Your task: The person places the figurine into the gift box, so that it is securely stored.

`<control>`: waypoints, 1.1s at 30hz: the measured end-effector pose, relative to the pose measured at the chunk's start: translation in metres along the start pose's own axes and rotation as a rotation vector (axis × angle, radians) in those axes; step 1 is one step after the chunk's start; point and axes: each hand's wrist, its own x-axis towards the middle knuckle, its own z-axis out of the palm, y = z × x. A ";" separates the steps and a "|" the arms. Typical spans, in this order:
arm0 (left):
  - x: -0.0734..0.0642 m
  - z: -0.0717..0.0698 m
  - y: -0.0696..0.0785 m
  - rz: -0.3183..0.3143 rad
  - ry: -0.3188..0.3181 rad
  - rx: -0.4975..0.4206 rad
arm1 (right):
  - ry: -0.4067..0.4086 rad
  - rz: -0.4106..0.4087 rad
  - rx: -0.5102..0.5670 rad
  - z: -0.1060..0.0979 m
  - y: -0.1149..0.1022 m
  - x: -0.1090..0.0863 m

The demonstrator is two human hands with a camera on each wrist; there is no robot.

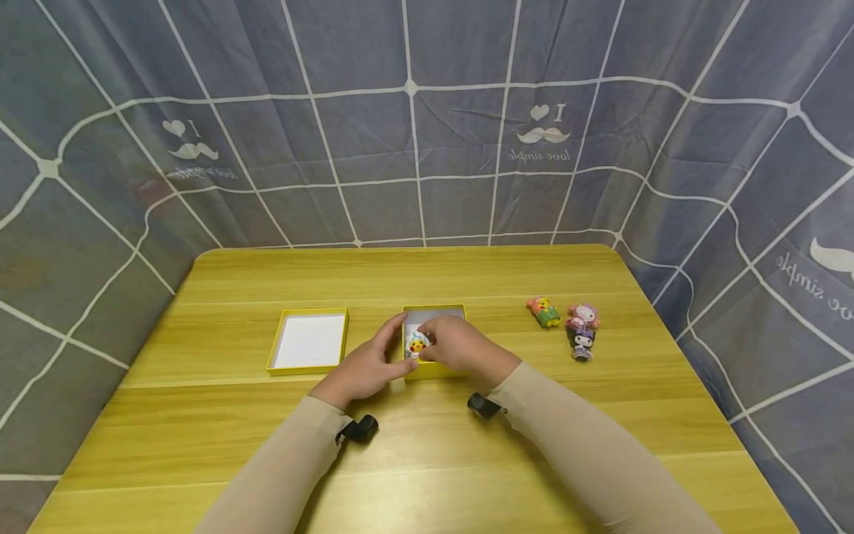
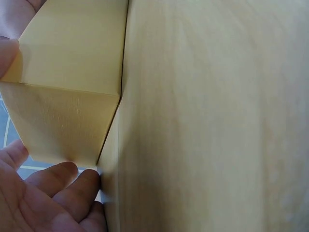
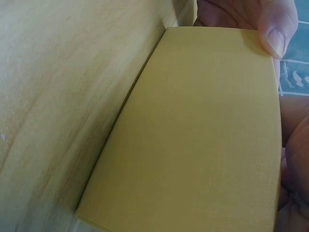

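Observation:
A yellow open-topped box [image 1: 440,371] with a pale inside stands at the middle of the table. My left hand [image 1: 365,368] holds its left side, the thumb at the near corner and the other fingers along the side wall. With thumb and fingers my right hand [image 1: 457,345] pinches a small figurine [image 1: 416,344], which has a yellow face and a white-and-blue hood, inside the left part of the box. The right hand hides part of the box's interior. Both wrist views show the outer walls of the box [image 2: 67,48], not the figurine.
A shallow yellow box lid [image 1: 310,341], white side up, lies left of the box. On the right lie a green-and-yellow figurine [image 1: 544,312], a pink one [image 1: 584,316] and a dark purple one [image 1: 583,345]. Behind the wooden table [image 1: 427,460] hangs a grey checked curtain [image 1: 373,141].

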 end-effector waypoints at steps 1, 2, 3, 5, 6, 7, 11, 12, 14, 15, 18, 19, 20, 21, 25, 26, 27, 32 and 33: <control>0.000 0.000 0.000 -0.004 -0.001 0.000 | 0.000 -0.001 -0.001 0.000 0.000 0.000; 0.000 0.000 0.000 -0.001 0.000 0.003 | 0.000 -0.002 -0.002 0.000 0.000 0.000; 0.000 0.000 0.001 -0.005 0.000 0.005 | 0.000 -0.003 -0.004 0.000 0.001 0.000; -0.001 0.000 0.001 -0.010 0.001 0.010 | 0.001 -0.005 -0.006 0.001 0.001 0.001; -0.001 0.000 0.001 -0.010 0.000 0.014 | 0.002 -0.005 -0.008 0.001 0.001 0.001; -0.001 0.000 0.001 -0.011 0.000 0.017 | 0.004 -0.005 -0.008 0.001 0.000 0.001; -0.001 0.000 0.001 -0.011 0.000 0.016 | 0.007 -0.002 -0.001 0.001 0.000 0.000; -0.001 0.000 0.001 -0.010 0.000 0.016 | 0.008 -0.001 0.002 0.001 0.000 0.000; -0.001 0.000 0.000 -0.009 0.002 0.016 | 0.008 0.002 0.008 0.001 0.000 0.001; -0.001 0.000 0.000 -0.009 0.002 0.016 | 0.008 0.002 0.010 0.001 0.000 0.000; -0.001 0.000 0.000 -0.008 0.000 0.017 | 0.012 0.008 0.016 0.001 0.000 0.000; -0.001 0.000 0.000 -0.006 -0.001 0.019 | 0.014 0.009 0.018 0.001 0.000 0.000; -0.001 0.000 0.001 -0.005 -0.002 0.020 | 0.017 0.009 0.021 0.000 0.000 0.000; -0.001 0.000 0.001 0.002 -0.002 0.023 | 0.021 0.009 0.025 0.000 -0.001 -0.001; -0.001 0.000 0.000 0.015 -0.004 0.032 | 0.035 0.002 0.034 0.000 -0.001 -0.002; -0.001 0.000 0.000 0.017 -0.005 0.032 | 0.038 0.000 0.035 0.000 -0.001 -0.002; -0.001 0.000 0.000 0.021 -0.005 0.032 | 0.039 -0.001 0.034 0.000 -0.001 -0.002; -0.001 0.000 0.000 0.005 -0.008 0.019 | 0.040 0.002 0.027 0.000 -0.002 -0.002; -0.001 0.000 0.000 0.001 -0.009 0.016 | 0.038 0.005 0.025 0.000 -0.002 -0.002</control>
